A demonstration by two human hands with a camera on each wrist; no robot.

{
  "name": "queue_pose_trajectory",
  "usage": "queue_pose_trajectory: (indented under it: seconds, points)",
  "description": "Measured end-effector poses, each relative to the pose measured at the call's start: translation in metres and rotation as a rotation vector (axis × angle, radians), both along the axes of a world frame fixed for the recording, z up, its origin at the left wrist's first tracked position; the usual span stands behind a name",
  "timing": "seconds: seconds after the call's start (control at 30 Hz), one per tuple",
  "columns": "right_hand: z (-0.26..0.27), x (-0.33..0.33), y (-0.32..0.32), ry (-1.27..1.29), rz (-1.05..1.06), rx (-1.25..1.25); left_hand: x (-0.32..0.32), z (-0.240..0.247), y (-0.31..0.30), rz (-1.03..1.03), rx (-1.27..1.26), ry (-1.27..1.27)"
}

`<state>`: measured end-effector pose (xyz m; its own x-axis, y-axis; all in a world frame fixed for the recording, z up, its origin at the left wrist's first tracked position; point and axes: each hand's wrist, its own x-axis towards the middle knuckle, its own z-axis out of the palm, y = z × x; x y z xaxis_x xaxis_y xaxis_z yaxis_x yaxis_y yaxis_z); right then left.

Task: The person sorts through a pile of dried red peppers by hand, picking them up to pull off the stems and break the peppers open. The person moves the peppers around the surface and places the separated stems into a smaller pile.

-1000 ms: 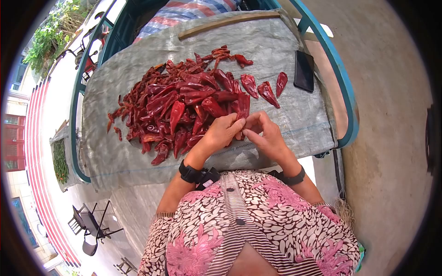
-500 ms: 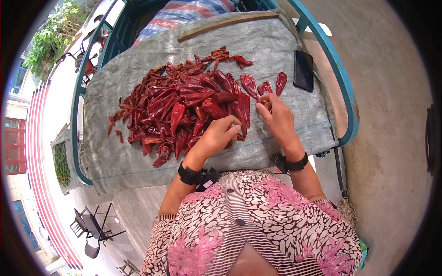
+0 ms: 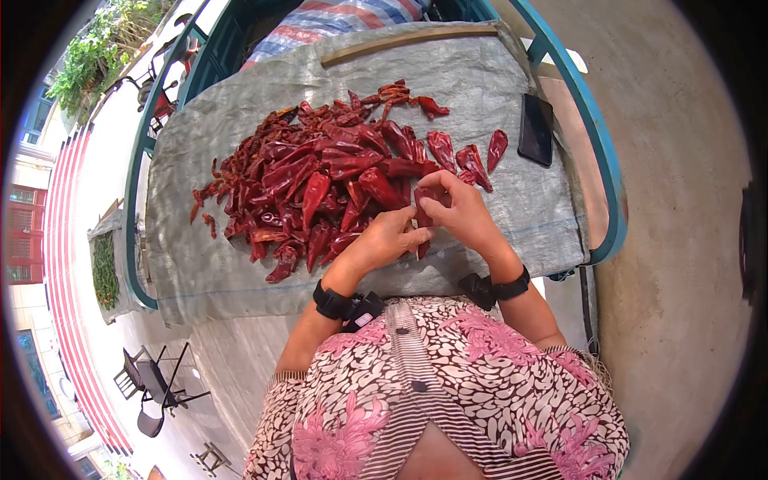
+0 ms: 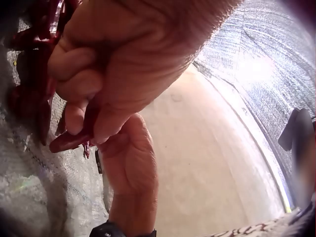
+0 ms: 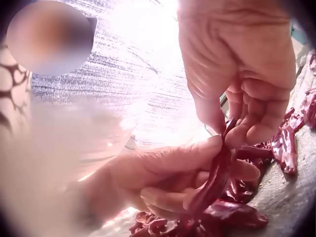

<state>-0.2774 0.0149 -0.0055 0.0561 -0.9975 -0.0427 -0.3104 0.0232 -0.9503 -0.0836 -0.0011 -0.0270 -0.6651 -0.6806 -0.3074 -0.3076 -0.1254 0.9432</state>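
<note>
A dried red chili pepper (image 5: pixel 215 177) is held between both hands at the near right side of the pepper pile (image 3: pixel 320 176). My left hand (image 3: pixel 388 240) grips its body between thumb and fingers. At its upper end, the thumb and fingertips of my right hand (image 3: pixel 466 216) pinch it in the right wrist view. Below the curled left fingers, one end of the pepper sticks out in the left wrist view. Several loose peppers (image 3: pixel 474 164) lie on the grey sheet (image 3: pixel 512 216) just beyond the right hand.
A black phone (image 3: pixel 535 130) lies at the sheet's right side. A wooden strip (image 3: pixel 408 44) runs along the far edge, before a striped sack (image 3: pixel 320 32). Teal metal rails (image 3: pixel 596 152) border the sheet. Chairs (image 3: pixel 156 384) stand on the ground at left.
The right hand reached out to the loose peppers on the right, then came back to the left hand. Both hands now hold a pepper together near the pile's edge.
</note>
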Motion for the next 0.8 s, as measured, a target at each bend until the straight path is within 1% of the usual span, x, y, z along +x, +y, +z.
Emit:
queue_pose_trajectory:
  seconds: [0.03, 0.13, 0.2, 0.23, 0.27, 0.3, 0.33, 0.43, 0.53, 0.63, 0.73, 0.77, 0.8]
  points:
    - [0.001, -0.003, 0.003, -0.069, 0.009, 0.029, -0.002, 0.000, 0.000, -0.014, -0.011, -0.023]
    - [0.017, -0.015, 0.010, -0.069, -0.073, 0.026, -0.006, 0.013, 0.000, -0.024, -0.028, -0.077]
    - [0.014, -0.034, 0.005, 0.049, -0.222, -0.025, -0.013, 0.028, 0.000, 0.001, -0.021, -0.089]
    - [0.014, -0.045, 0.004, 0.110, -0.304, -0.052, -0.017, 0.023, -0.001, -0.019, -0.160, -0.147]
    - [0.011, -0.052, 0.003, 0.133, -0.333, -0.050, -0.019, 0.010, -0.002, -0.032, -0.299, -0.202]
    - [0.008, -0.058, 0.001, 0.155, -0.362, -0.048, -0.021, 0.008, -0.004, -0.045, -0.440, -0.257]
    - [0.004, -0.061, 0.001, 0.176, -0.390, -0.045, -0.021, 0.007, -0.005, -0.100, -0.457, -0.276]
    - [-0.011, -0.062, -0.002, 0.249, -0.477, -0.122, -0.027, 0.008, -0.005, -0.179, -0.520, -0.419]
    - [-0.016, -0.054, 0.004, 0.228, -0.324, -0.135, -0.031, 0.005, -0.004, -0.188, -0.524, -0.468]
    - [-0.013, -0.038, 0.004, 0.289, -0.277, -0.095, -0.029, 0.004, -0.006, -0.189, -0.515, -0.417]
    - [-0.011, -0.028, -0.001, 0.549, -0.289, -0.144, -0.023, -0.001, -0.006, -0.147, -0.519, -0.364]
    - [-0.011, -0.027, -0.004, 0.646, -0.295, -0.170, -0.020, -0.001, -0.005, -0.115, -0.472, -0.289]
    - [-0.010, -0.028, -0.005, 0.609, -0.258, -0.147, -0.016, 0.002, -0.004, -0.083, -0.425, -0.213]
